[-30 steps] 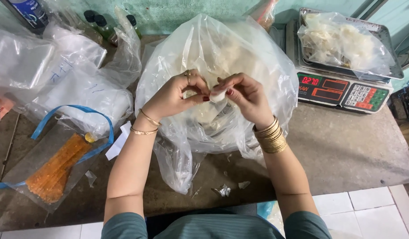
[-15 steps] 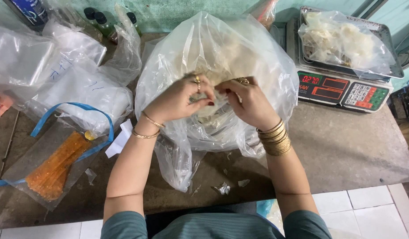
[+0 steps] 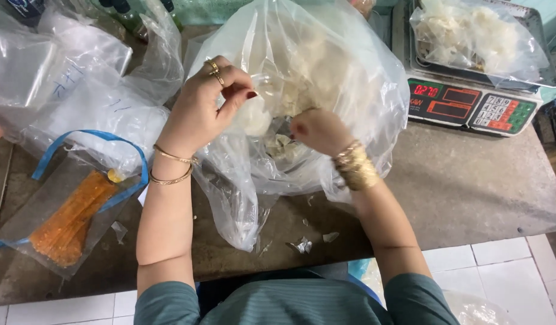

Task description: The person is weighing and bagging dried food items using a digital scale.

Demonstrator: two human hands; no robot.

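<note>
Holding item 1: large clear plastic bag of pale white flakes, standing at mid-counter, upright and slumped.
- Left hand: fingers pinched on the bag's film near its mouth.
- Right hand: pushed inside the opening, fingers curled; what it pinches cannot be told.
- Handling, judged: light, soft, slippery film; contents brittle. Best taken by the gathered mouth, not the belly.
- Change since 0.5 s ago: both hands met at the mouth then; now they have parted, the right gone lower into the bag.

Item 2: scale at right, bearing a second bag.
Item 3: orange-filled pouch at left.
</note>
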